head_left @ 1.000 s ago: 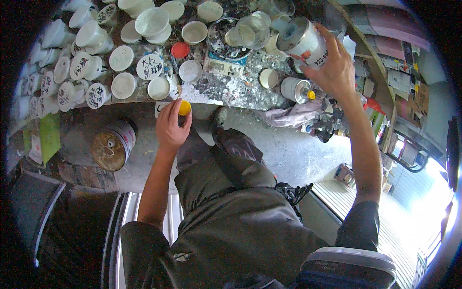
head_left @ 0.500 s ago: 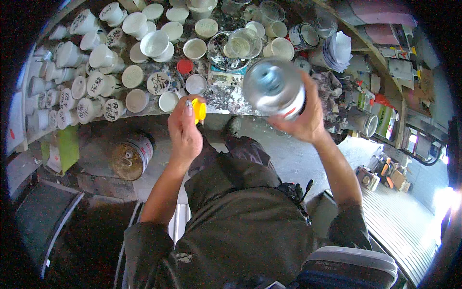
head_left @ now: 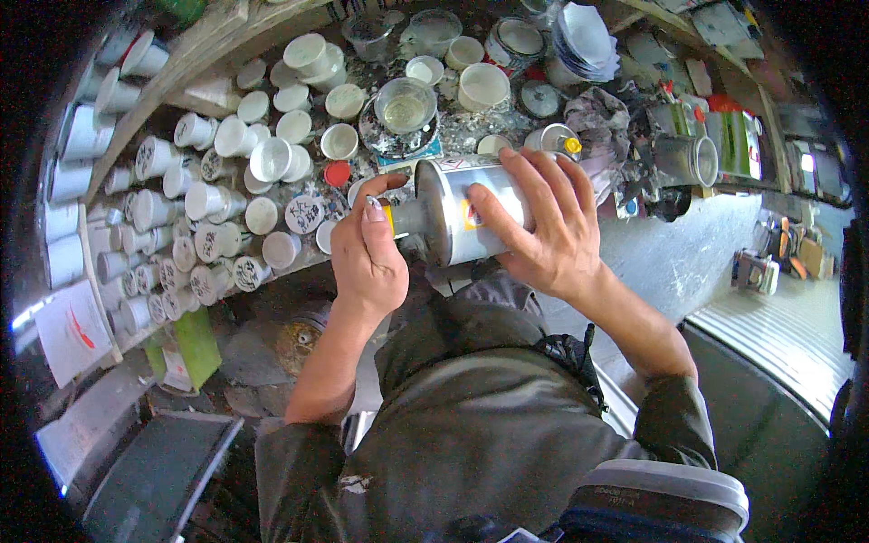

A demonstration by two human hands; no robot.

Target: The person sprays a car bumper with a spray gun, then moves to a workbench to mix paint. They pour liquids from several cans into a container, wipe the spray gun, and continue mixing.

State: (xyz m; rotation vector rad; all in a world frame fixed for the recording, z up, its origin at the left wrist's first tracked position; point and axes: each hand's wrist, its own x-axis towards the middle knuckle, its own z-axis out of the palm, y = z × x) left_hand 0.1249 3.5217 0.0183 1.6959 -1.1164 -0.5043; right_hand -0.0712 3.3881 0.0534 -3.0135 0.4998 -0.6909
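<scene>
My right hand [head_left: 543, 217] is wrapped around a silver metal can [head_left: 448, 213], fingers over its top side and thumb beneath. The can is tipped onto its side above the bench's front edge. Its grey spout [head_left: 411, 220] points toward my left hand [head_left: 373, 262]. Pinched in the left fingers is a yellow cap [head_left: 390, 217], held against the end of that spout. The fingers partly hide the cap, so I cannot tell how far it sits on the spout.
Many lidded white cups [head_left: 204, 201] crowd the bench's left side. Behind the can stand a clear cup [head_left: 405, 110] on a small scale, a red lid [head_left: 337, 174] and open white cups. A rag [head_left: 599, 122] and stacked paper cones [head_left: 584, 43] are at right.
The can has swung from facing upward to lying sideways, and has come left toward my left hand. The yellow cap, formerly apart from it, now meets its spout. The view has shifted.
</scene>
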